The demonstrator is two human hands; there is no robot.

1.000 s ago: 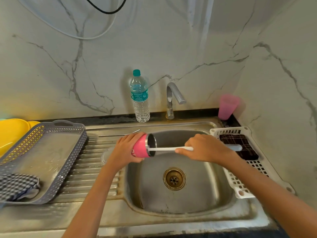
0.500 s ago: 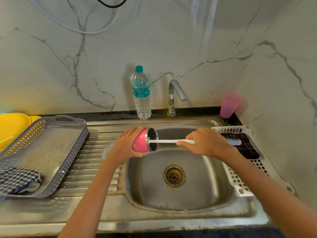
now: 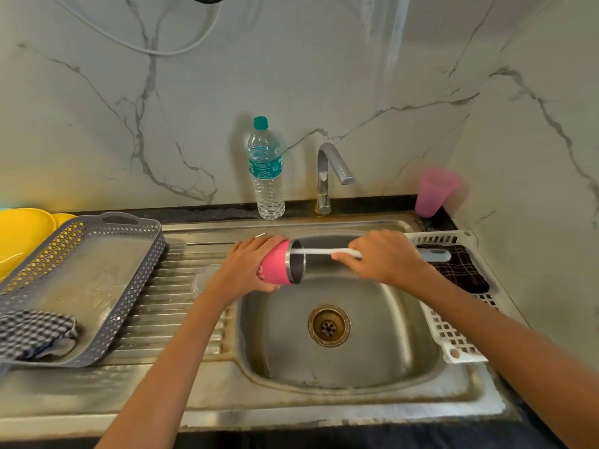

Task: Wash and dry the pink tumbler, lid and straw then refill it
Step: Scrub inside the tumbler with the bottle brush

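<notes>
Lying on its side above the sink basin's (image 3: 405,335) back left corner, the pink tumbler (image 3: 277,265) is held with its steel-rimmed mouth turned toward the basin's right side. It is enclosed at its base end by the grip of the left hand (image 3: 246,267), whose fingers are curled round the pink wall. A white bottle brush (image 3: 319,252) is passed level into the tumbler's mouth, so its head is hidden inside. The brush handle is pinched in the grip of the right hand (image 3: 385,257), above the back of the basin, and the handle's grey end is seen past that hand toward the basin's right rim.

On the ribbed drainboard just left of the basin a clear lid (image 3: 202,278) is laid flat, and behind the left hand the tip of a thin metal straw (image 3: 261,235) is seen. Farther left of the basin a grey perforated tray (image 3: 97,286) is set, with a checked cloth (image 3: 32,332) bunched in its near corner, and yellow plates (image 3: 22,234) are seen beyond it. Behind the basin a tap (image 3: 327,170) is mounted, no water seen at its spout, and a capped water bottle (image 3: 266,176) is stood upright on the bench beside it. To the basin's right a white slotted tray (image 3: 453,345) with a dark checked cloth (image 3: 460,270) is placed, and at the back right corner a pink plastic cup (image 3: 434,192) is stood
</notes>
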